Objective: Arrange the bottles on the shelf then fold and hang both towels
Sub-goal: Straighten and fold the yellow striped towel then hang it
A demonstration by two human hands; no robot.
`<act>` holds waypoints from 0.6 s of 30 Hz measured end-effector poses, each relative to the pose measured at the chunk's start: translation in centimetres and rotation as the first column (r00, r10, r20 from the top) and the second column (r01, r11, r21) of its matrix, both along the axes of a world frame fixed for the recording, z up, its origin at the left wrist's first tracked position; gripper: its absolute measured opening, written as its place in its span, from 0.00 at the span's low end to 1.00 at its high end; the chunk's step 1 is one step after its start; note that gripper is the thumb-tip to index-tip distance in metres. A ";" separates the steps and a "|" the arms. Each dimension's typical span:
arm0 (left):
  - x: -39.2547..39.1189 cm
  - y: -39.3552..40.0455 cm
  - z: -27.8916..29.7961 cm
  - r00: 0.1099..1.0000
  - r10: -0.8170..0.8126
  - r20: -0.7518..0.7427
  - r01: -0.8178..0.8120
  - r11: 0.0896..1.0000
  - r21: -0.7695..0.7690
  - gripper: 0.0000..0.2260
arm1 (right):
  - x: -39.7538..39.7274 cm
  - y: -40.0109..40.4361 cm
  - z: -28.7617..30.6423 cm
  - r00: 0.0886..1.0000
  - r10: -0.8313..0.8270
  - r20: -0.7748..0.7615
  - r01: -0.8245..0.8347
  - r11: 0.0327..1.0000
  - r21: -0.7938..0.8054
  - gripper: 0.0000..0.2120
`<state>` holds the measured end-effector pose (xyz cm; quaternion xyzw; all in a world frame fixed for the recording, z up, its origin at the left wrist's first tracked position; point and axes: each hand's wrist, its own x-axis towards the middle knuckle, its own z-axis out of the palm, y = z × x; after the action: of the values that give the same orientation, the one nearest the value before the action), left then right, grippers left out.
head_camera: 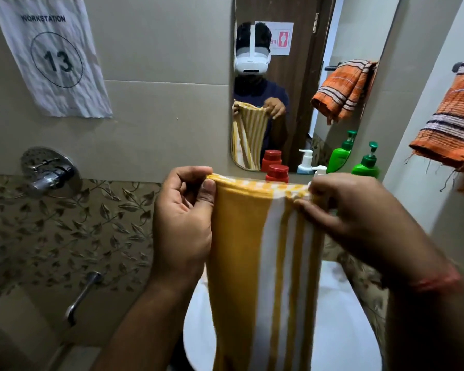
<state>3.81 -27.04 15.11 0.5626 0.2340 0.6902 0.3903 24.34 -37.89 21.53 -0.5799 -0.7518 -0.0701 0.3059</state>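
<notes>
Two hands are up on one yellow-and-white striped towel (265,263), and everything here reads off that towel. Far to its left, a crumpled workstation sheet (51,54) marked 13 is stuck to the wall, with a chrome wall tap (50,174) below it, well clear of the cloth. Now the left hand (184,223): thumb and curled fingers pinching the towel's upper left corner, holding that edge taut so the fabric hangs straight and long. The towel drops from the pinch down over the white basin (340,317), narrow enough that it looks already doubled lengthwise, though I can't count the layers. Just behind its top edge stands the red-capped bottle (277,173), then a white pump bottle (319,171), then a green pump bottle (366,164) further right, all in a row below the mirror (292,76), so the bottle step looks finished. The right hand (359,218) nips the upper right corner, fingers gathered on the hem, matching the left so the edges line up for the next fold. Far right of it all, an orange striped towel (453,124) is draped on its bar, so that one seems done and this one is the last to hang
</notes>
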 end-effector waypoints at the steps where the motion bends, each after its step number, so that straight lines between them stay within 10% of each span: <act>1: 0.0 0.0 0.0 1.000 0.006 -0.001 -0.006 1.000 -0.007 0.04 | 0.2 0.2 -0.2 0.994 -0.055 -0.089 0.057 0.998 0.021 0.16; 8: -0.1 0.4 0.2 1.000 0.019 0.024 -0.019 0.999 -0.030 0.05 | 0.7 1.4 -2.1 0.742 0.197 -0.641 -0.153 0.980 0.125 0.09; 18: -0.5 1.0 1.9 0.993 -0.086 0.083 0.086 0.996 0.006 0.05 | 0.0 1.9 -2.0 0.586 0.344 -0.734 -0.152 0.936 0.317 0.15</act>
<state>3.32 -26.06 17.00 0.5434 0.1924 0.6959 0.4283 24.35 -35.97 19.49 -0.4033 -0.6054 0.1486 0.6699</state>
